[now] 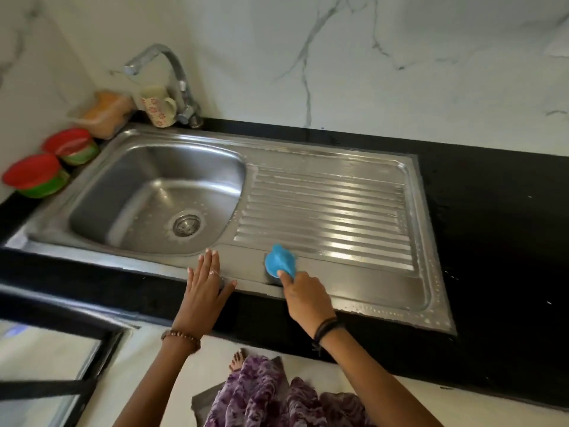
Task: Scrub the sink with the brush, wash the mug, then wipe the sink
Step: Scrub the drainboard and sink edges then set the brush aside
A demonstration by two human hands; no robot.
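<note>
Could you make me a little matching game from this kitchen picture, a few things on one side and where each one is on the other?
Things:
1. blue brush
2. mug
3. left hand
4. red-lidded tubs

Places:
A. flat on the sink's front rim
B. beside the tap's base
C. gripped by the right hand on the drainboard's front edge
D. on the counter left of the basin

Pairs: 1-C, 2-B, 3-A, 4-D
</note>
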